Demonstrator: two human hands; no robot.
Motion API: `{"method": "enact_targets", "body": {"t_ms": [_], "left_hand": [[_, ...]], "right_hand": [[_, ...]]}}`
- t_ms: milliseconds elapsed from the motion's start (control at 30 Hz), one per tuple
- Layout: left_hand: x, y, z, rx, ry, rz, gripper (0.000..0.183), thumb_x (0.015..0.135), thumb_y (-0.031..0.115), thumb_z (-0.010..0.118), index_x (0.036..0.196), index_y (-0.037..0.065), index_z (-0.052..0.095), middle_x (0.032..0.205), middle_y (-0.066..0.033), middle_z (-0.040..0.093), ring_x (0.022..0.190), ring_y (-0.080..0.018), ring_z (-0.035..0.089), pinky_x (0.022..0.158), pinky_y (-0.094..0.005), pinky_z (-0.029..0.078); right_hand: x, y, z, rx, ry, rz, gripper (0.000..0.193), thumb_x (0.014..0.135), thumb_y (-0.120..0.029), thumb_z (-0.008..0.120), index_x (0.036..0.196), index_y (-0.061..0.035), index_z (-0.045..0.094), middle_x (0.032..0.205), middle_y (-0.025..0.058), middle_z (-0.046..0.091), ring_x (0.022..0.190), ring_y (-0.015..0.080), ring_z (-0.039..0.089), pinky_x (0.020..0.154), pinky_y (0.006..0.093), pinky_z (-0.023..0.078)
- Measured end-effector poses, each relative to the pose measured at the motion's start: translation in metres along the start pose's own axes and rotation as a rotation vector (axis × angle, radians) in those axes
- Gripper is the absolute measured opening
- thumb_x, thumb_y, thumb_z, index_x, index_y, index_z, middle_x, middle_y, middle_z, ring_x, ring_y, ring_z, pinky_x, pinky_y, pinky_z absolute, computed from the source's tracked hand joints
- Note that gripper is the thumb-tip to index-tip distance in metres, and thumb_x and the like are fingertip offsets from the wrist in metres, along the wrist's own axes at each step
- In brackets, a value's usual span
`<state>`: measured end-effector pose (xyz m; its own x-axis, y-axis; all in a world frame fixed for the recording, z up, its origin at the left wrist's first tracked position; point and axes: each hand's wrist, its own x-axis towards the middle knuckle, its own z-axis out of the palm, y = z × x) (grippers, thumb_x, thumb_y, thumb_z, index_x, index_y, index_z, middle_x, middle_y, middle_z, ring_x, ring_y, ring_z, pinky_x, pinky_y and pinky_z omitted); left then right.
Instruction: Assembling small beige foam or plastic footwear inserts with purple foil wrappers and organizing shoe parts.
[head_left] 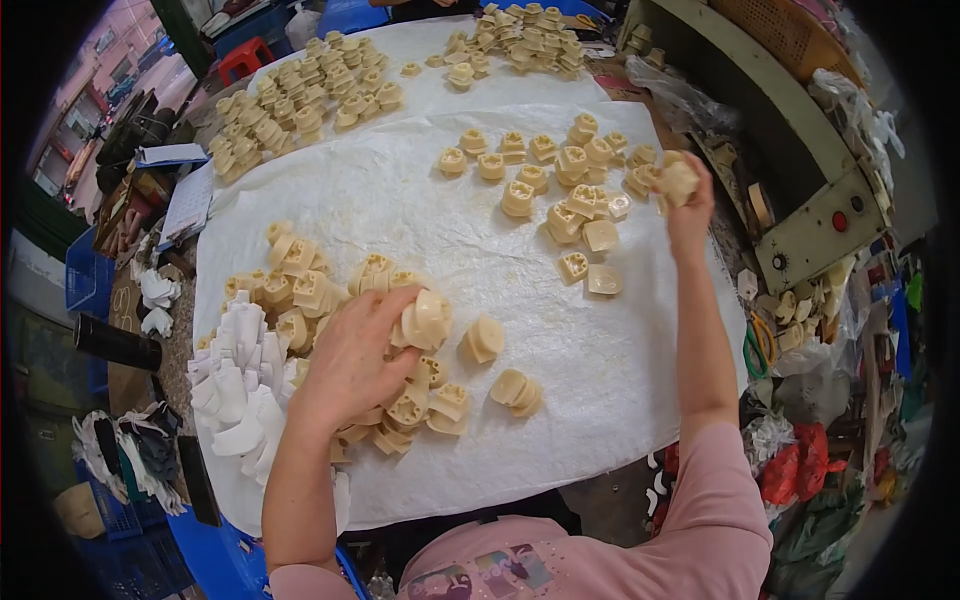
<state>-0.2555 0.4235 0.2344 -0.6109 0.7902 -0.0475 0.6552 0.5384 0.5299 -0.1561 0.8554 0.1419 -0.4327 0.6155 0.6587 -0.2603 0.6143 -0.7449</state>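
Note:
My left hand [355,355] is closed around a cream moulded plastic part [427,320], its smooth rounded face showing, above a heap of like parts [310,290]. Two more parts lie just right of it: a single rounded piece [483,340] and a ribbed one [517,392]. Far to the right, my right hand [692,205] grips another cream plastic part [678,180] at the table's right side. Beside it spreads a loose group of similar parts [572,165], some with hollow undersides up. White curved pieces [238,375] are piled beside my left forearm.
A white sheet [400,200] covers the table. Rows of cream parts [290,110] and another heap [530,40] stand at the far end. A green machine housing [815,220] with buttons borders the right side. Green-handled scissors [755,350] lie by the right edge.

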Motion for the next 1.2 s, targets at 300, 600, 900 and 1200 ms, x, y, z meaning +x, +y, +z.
{"method": "enact_targets", "body": {"t_ms": [300,600,900,1200], "left_hand": [[-0.007,-0.004,0.013,-0.093,0.221,0.090,0.072,0.069,0.017,0.071,0.136,0.014,0.043,0.124,-0.0163,0.047,0.117,-0.0357,0.046,0.098,-0.0415,0.039],[0.000,0.009,0.008,-0.044,0.112,0.051,0.081,0.063,0.013,0.075,0.137,0.014,0.042,0.126,-0.0155,0.047,0.119,-0.0351,0.045,0.101,-0.0418,0.036],[0.008,0.043,0.006,0.293,0.206,0.224,0.067,0.063,0.018,0.077,0.127,0.015,0.055,0.128,-0.0185,0.044,0.122,-0.0372,0.039,0.102,-0.0483,0.030],[0.052,0.060,0.047,0.331,-0.070,0.451,0.058,0.070,0.019,0.074,0.124,0.014,0.055,0.125,-0.0176,0.045,0.120,-0.0345,0.041,0.099,-0.0463,0.031]], "right_hand": [[-0.117,-0.175,0.115,-0.325,-0.923,-0.343,0.062,0.071,-0.002,0.060,0.131,-0.0133,0.050,0.097,0.0113,0.065,0.089,0.0294,0.059,0.085,0.0423,0.043],[-0.019,-0.034,0.042,-0.647,-0.105,-0.057,0.056,0.070,-0.015,0.072,0.124,-0.0160,0.056,0.123,0.0101,0.053,0.115,0.0285,0.047,0.099,0.0442,0.035],[0.013,0.046,0.017,-1.108,-0.380,0.358,0.063,0.076,-0.030,0.065,0.136,-0.0288,0.045,0.120,0.0071,0.053,0.115,0.0265,0.047,0.095,0.0522,0.036],[0.031,0.106,-0.026,-0.633,0.168,0.271,0.057,0.077,-0.022,0.060,0.129,-0.0033,0.045,0.119,0.0217,0.057,0.110,0.0333,0.056,0.095,0.0386,0.041]]}}
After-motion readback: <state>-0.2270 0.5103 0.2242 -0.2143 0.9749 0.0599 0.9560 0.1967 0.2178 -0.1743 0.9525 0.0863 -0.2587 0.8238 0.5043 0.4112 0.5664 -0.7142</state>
